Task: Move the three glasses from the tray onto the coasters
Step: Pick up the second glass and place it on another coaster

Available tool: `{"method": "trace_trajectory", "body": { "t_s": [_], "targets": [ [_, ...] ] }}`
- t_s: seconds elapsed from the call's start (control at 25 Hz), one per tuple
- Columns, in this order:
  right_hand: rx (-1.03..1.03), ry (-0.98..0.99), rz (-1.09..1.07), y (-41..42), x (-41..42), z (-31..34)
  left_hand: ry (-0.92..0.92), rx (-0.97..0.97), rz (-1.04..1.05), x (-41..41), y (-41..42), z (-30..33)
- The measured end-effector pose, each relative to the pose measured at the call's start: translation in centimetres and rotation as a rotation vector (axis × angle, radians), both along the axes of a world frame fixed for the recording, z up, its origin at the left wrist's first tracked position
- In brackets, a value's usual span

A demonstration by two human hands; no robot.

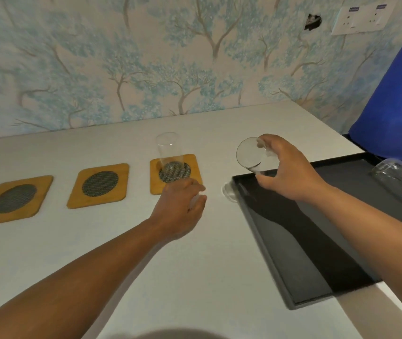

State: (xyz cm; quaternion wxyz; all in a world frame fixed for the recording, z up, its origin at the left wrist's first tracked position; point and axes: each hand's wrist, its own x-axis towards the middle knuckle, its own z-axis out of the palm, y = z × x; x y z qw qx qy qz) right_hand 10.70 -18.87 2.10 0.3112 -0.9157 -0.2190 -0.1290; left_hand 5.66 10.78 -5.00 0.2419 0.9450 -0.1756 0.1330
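Note:
Three wooden coasters with dark mesh centres lie in a row on the white table: left coaster [14, 199], middle coaster [99, 185], right coaster [179, 159]. A clear glass [169, 152] stands upright on the right coaster. My left hand [181, 207] hovers just in front of that coaster, fingers curled, holding nothing. My right hand [285, 167] grips a second glass [250, 154], tilted with its mouth toward me, above the far left corner of the black tray [317, 253]. A third glass [400, 184] lies on its side at the tray's far right.
The white table [195, 277] meets a wall with tree-patterned wallpaper at the back. A blue chair back [390, 94] stands at the right behind the tray. The tray reaches close to the table's right edge.

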Motion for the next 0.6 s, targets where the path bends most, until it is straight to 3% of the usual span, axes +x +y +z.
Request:
{"method": "trace_trajectory", "body": {
  "t_s": [0.28,0.6],
  "targets": [
    [0.135,0.109,0.226,14.3,-2.2,-1.0,-0.056,0.077,0.254,-4.4,14.4,-1.0],
    [0.275,0.205,0.317,27.4,-1.7,-3.4,-0.033,0.041,0.478,-5.4,25.0,-1.1]
  ]
}}
